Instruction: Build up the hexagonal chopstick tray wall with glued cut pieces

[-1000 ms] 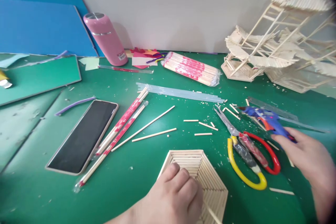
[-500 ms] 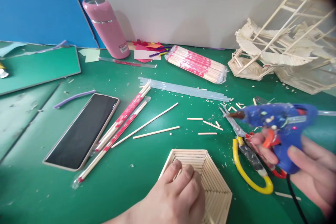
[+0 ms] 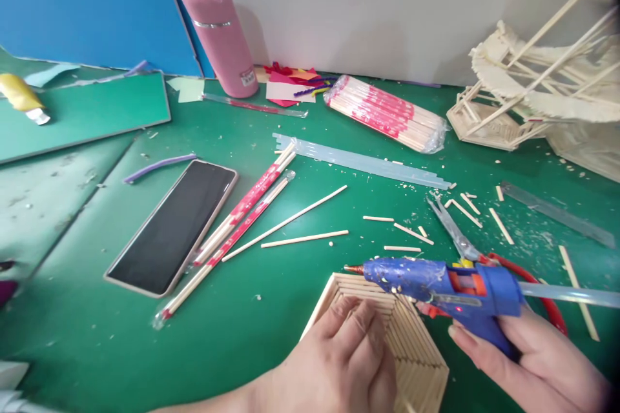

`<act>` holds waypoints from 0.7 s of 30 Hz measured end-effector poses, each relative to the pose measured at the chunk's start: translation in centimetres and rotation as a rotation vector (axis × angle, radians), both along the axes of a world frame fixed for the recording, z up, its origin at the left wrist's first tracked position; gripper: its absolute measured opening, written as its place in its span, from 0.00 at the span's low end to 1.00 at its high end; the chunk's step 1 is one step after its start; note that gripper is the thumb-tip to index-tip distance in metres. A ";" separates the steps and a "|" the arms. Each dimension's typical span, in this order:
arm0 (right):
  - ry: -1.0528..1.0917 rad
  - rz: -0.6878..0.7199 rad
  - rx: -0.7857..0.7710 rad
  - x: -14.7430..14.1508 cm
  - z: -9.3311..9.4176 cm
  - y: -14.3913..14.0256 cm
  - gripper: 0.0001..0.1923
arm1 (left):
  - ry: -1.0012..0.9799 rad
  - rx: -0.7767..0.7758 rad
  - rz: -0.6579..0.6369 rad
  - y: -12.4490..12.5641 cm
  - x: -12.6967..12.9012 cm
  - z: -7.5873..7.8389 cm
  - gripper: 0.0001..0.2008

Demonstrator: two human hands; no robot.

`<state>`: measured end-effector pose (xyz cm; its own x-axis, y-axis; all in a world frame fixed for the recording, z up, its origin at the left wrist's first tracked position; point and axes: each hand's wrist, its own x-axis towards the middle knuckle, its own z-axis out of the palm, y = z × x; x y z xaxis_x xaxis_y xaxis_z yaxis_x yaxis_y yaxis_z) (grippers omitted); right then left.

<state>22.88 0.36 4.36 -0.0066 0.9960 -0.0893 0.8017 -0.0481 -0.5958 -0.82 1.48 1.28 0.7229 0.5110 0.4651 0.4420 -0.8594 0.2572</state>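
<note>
Blue plastic glue gun (image 3: 450,287) sits in the right hand (image 3: 527,361), fingers wrapped tight round its handle; it looks light and hard, and the handle is the safe place to hold. Its long body lies sideways, hot tip pointing left, just above the left hand's fingers (image 3: 356,322). Those fingers press flat on the thin, breakable stick tray (image 3: 416,352).

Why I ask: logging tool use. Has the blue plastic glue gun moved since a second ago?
Yes. The blue plastic glue gun, held in the right hand, came from beside the scissors to over the hexagonal stick tray.
</note>
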 end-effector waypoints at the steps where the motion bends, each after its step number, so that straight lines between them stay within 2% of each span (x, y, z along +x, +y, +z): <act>1: -0.052 0.040 -0.010 0.0 -0.2 -0.1 0.17 | -0.010 0.003 0.006 0.0 0.0 -0.1 0.09; 6: -0.196 0.167 0.014 -0.4 -1.1 -0.7 0.18 | -0.073 0.000 0.050 -0.1 0.4 -0.5 0.09; 12: -0.193 0.184 0.061 -0.4 -2.1 -0.8 0.18 | -0.104 0.020 0.053 0.1 0.7 -0.5 0.09; 21: -0.229 0.217 0.079 -0.6 -2.1 -0.5 0.18 | -0.156 -0.005 0.071 0.0 0.8 -0.9 0.08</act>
<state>22.32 -0.12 2.23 -0.2086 0.9774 -0.0356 0.9017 0.1781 -0.3941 0.01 1.48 0.36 0.6039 0.5612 0.5660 0.4561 -0.8257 0.3321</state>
